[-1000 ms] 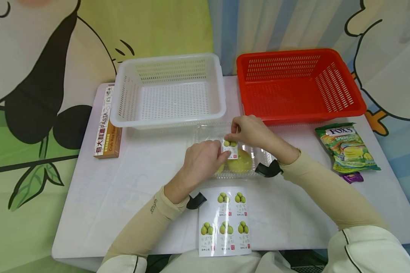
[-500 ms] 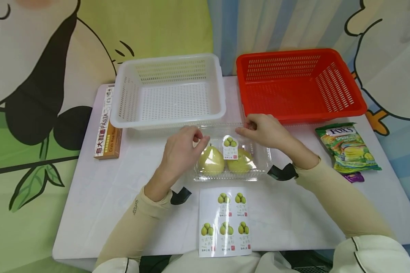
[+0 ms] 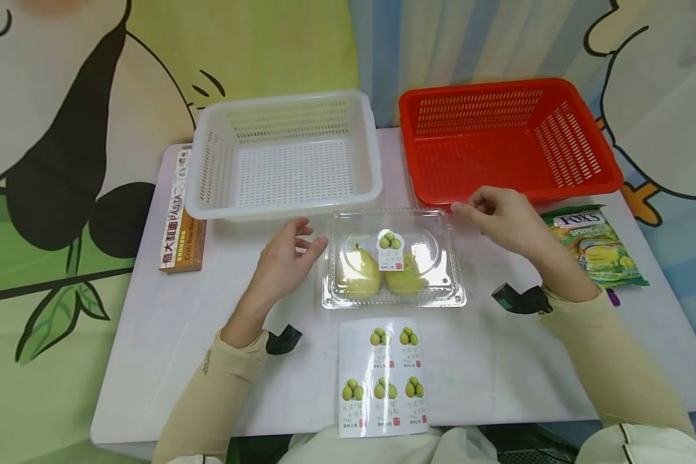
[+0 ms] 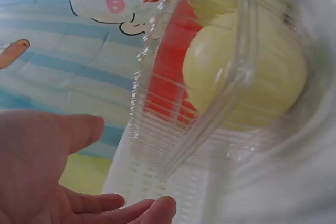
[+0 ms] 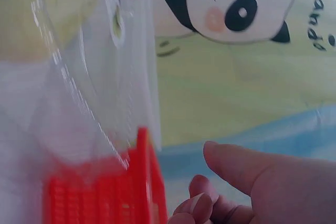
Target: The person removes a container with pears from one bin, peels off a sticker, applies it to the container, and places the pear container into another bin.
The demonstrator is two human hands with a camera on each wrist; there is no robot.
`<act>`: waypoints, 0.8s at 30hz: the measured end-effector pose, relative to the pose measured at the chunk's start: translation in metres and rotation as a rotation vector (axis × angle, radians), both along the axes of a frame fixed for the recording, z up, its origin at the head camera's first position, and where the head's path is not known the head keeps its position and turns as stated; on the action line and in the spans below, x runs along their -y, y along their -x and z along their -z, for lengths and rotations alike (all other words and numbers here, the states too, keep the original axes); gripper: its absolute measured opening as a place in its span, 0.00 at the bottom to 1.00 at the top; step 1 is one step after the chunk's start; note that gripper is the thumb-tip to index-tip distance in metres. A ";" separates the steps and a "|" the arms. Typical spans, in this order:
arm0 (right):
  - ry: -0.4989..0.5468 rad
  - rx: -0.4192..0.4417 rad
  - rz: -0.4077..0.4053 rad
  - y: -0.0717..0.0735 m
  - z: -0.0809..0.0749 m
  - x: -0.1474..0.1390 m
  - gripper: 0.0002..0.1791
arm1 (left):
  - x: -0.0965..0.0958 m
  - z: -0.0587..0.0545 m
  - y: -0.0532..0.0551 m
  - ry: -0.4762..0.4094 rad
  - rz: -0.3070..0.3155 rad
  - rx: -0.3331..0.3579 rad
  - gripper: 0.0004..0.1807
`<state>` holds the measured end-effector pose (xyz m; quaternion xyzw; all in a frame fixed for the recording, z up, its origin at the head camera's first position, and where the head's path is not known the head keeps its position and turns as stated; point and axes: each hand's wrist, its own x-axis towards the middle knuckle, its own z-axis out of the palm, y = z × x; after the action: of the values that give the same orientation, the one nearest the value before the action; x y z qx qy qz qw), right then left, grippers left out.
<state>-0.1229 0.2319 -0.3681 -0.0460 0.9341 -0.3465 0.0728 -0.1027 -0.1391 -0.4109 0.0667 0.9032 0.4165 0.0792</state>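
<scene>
A clear plastic clamshell box [image 3: 435,283] lies closed on the table with two yellow-green pears [image 3: 359,274] inside. On its lid sits a white pear-printed sticker [image 3: 391,256]. Just left of the box is my left hand [image 3: 284,264], holding nothing, its thumb and fingers apart. My right hand [image 3: 507,219] hovers to the right of the box by the red basket's front edge; its fingers curl loosely around nothing. In the left wrist view a pear [image 4: 252,72] shows through the box wall, apart from the left hand [image 4: 68,171].
A sticker sheet [image 3: 383,380] lies at the table's front edge. Behind the box stand a white basket [image 3: 290,206] and a red basket [image 3: 499,196]. The pasta box [image 3: 182,225] is far left. A green candy bag [image 3: 597,248] and a purple wrapper [image 3: 613,297] lie right.
Both hands have let go of the sticker, which now lies on the lid. They have moved apart, the left hand leftward and the right hand rightward, uncovering the box.
</scene>
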 end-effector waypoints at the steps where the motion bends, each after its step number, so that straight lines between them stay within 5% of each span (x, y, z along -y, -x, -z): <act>1: 0.004 0.001 0.033 0.000 -0.002 -0.007 0.24 | 0.001 0.002 0.000 -0.025 0.010 0.035 0.38; 7: 0.036 -0.002 0.252 0.003 -0.012 -0.052 0.29 | 0.001 0.015 0.000 -0.206 0.050 0.193 0.45; 13: 0.216 -0.039 0.529 0.012 -0.015 -0.098 0.17 | -0.003 0.030 0.004 -0.411 0.078 0.311 0.46; 19: 0.423 -0.186 0.780 0.025 -0.006 -0.129 0.12 | -0.007 0.036 0.001 -0.465 0.077 0.389 0.47; 24: 0.383 -0.131 0.877 0.034 0.006 -0.145 0.26 | -0.009 0.039 0.001 -0.521 0.099 0.413 0.47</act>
<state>-0.1565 0.3773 -0.3737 0.3178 0.7875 -0.5065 -0.1491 -0.1036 -0.1297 -0.4499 0.0425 0.7268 0.6338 0.2611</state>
